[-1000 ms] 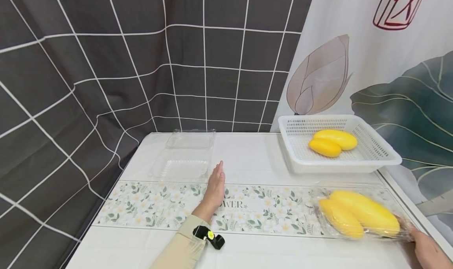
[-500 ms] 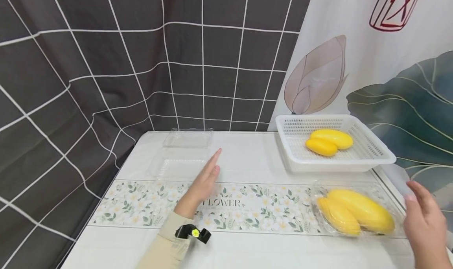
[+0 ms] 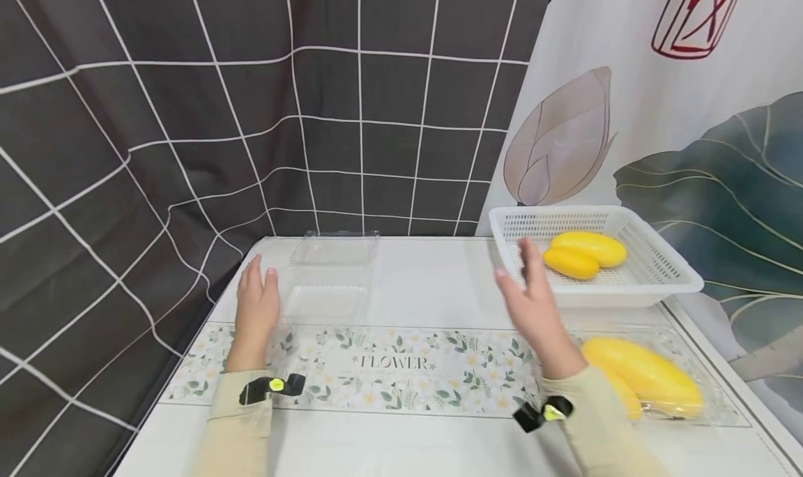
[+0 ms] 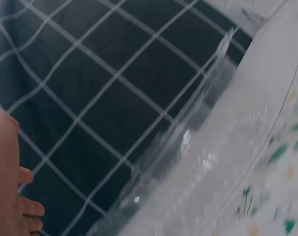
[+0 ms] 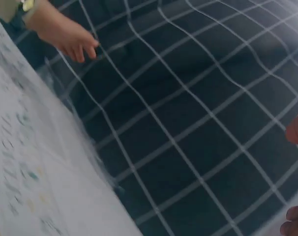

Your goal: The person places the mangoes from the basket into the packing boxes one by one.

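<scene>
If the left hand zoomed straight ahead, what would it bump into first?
The left hand would probably meet the dark gridded curtain, passing beside the clear container; depth is unclear.

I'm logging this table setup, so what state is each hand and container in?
Left hand: raised, holding nothing
Right hand: raised, holding nothing
Left clear clamshell: open, nothing visible inside
White basket: uncovered, holding two mango-like fruits
Right clear clamshell: holding two yellow fruits; lid unclear

Left hand (image 3: 256, 311) farther left, right hand (image 3: 537, 309) inward
</scene>
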Motion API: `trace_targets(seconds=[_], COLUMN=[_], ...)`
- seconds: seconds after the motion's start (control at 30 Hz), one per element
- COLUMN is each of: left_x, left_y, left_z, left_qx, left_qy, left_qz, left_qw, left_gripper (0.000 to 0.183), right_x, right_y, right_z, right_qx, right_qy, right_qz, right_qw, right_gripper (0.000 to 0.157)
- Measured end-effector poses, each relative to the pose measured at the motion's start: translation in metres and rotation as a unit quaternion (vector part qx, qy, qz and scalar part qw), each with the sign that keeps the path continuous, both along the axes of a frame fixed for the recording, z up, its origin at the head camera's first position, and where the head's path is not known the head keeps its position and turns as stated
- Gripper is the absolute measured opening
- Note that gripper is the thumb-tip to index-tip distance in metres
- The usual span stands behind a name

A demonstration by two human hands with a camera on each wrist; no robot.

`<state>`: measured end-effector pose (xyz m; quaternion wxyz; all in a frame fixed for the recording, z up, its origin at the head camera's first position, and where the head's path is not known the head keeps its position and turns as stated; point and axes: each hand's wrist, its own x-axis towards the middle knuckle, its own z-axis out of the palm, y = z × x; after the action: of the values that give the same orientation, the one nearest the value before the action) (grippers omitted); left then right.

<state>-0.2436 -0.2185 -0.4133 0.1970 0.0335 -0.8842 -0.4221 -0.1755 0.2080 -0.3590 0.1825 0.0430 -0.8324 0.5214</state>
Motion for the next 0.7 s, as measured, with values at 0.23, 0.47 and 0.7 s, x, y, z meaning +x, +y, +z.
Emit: trace_targets(seconds=[0.23, 0.47, 0.7], left_x=[-0.007, -0.012, -0.016], left_y=[-0.027, -0.030, -0.023], left_z=[-0.025, -0.038, -0.047], left_qx=[0.120, 0.298, 0.390], left_qy=[-0.095, -0.100, -0.115], left_qz=[0.031, 0.008, -0.044], left_qw=[0.9877, 0.9494, 0.9127], left_gripper=[0.063, 0.055, 0.054], right_x=[-0.043, -0.057, -0.061], right_y=[-0.066, -0.126, -0.173], right_z=[-0.037, -0.077, -0.102], right_qx=[-0.073, -0.083, -0.071], right_qy=[-0.081, -0.152, -0.200], right_qz=[0.053, 0.089, 0.143], right_qw=[0.993, 0.981, 0.967], right_gripper=[0.078, 0.075, 0.081])
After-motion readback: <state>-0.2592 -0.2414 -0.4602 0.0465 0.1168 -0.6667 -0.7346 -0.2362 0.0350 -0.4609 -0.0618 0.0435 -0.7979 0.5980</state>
